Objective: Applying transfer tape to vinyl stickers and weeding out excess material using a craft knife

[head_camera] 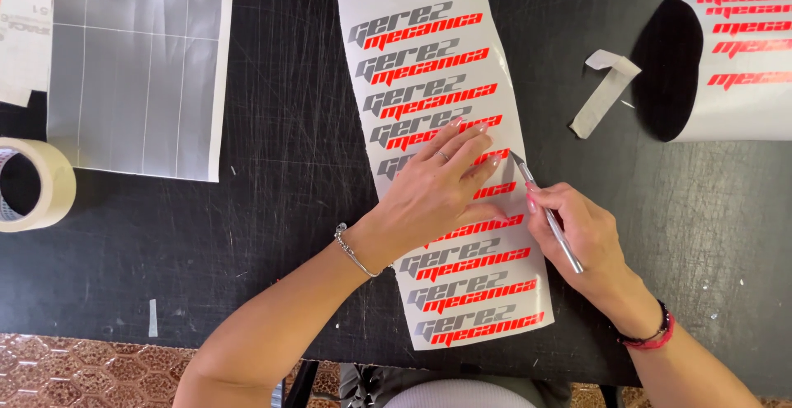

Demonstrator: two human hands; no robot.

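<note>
The left hand [433, 189] lay flat, fingers spread, pressing on the decal sheet [450, 169], a long white strip w/ repeated grey-and-red lettering, lying lengthwise on the black table [280, 210]. It gripped nothing, only held the sheet down. The right hand [577, 231] was closed in a pen-style pinch on a thin metal knife [549, 214], tip touching the sheet's right edge just beside the left fingertips [493, 160].

Risks, judged from that layout: blade tip sat very near the left index and middle fingers, so a slip toward them could nick skin. Too much pressure could cut through the backing instead of only the vinyl, or tear a letter. The sheet curled up at its far end, so if the left palm eased off, the strip could shift and the cut wander into the lettering. The table was already scored, and the blade might catch in an old groove and jump.

Elsewhere: a tape roll [29, 183] at the left edge, a grey gridded sheet [136, 70] top left, a loose paper scrap [606, 90] and a second curled decal roll [726, 66] top right, all well apart from the hands.
</note>
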